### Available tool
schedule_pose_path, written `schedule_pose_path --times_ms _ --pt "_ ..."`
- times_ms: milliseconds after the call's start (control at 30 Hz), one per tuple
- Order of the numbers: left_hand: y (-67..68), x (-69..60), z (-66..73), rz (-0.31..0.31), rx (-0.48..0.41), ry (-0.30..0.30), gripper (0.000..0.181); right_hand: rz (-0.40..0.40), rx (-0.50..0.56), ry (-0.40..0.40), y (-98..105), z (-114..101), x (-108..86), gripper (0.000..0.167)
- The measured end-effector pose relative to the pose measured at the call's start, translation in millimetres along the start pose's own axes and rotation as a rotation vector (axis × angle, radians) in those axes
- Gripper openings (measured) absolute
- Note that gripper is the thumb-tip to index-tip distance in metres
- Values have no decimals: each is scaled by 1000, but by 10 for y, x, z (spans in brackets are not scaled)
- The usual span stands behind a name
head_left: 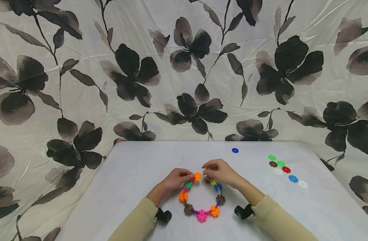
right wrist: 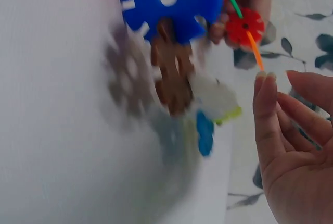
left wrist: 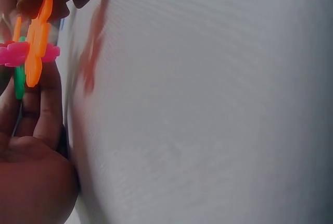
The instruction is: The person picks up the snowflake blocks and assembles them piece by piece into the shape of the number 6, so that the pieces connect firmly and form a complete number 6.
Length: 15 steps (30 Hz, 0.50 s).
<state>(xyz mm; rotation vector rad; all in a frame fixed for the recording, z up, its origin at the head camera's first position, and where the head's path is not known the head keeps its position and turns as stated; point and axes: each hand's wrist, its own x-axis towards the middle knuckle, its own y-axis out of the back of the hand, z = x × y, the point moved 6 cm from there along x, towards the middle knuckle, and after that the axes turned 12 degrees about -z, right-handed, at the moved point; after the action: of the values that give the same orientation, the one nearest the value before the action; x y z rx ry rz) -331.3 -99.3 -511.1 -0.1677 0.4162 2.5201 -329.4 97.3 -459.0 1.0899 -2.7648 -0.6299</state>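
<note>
A ring of notched plastic discs (head_left: pixel 202 216), linked edge to edge, lies on the white table with its top gap between my hands. My left hand (head_left: pixel 175 179) pinches a red disc (right wrist: pixel 244 26) near the left end. Beyond it an orange disc (head_left: pixel 197 176) forms the tip. Close to that tip, my right hand (head_left: pixel 221 171) is above the brown disc (head_left: pixel 207 180) at the other end; its fingertips appear near or against the orange edge in the right wrist view. Fingers of that hand look extended, with nothing visible in them. The left wrist view shows another orange disc (left wrist: pixel 36 47) beside the palm.
Loose discs lie at the back right: green (head_left: pixel 272 157), brown (head_left: pixel 273 164), red (head_left: pixel 286 169), light blue (head_left: pixel 293 178) and white (head_left: pixel 303 183). One dark blue disc (head_left: pixel 235 150) sits apart near the far edge. A floral cloth (head_left: pixel 193 77) hangs behind the table.
</note>
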Motion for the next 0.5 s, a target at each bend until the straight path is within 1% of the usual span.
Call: schedule_pose_path --times_ms 167,233,367,500 --pt "6 -25 -43 7 17 15 26 56 -97 -33 277 16 -210 26" --pt "9 -25 -61 -3 26 11 25 91 -127 -53 412 117 -289 28" --pt "10 -10 -62 -13 41 17 24 151 -163 -100 664 214 -508 29" --pt "5 11 -42 -12 54 31 24 201 -194 -136 870 289 -711 29"
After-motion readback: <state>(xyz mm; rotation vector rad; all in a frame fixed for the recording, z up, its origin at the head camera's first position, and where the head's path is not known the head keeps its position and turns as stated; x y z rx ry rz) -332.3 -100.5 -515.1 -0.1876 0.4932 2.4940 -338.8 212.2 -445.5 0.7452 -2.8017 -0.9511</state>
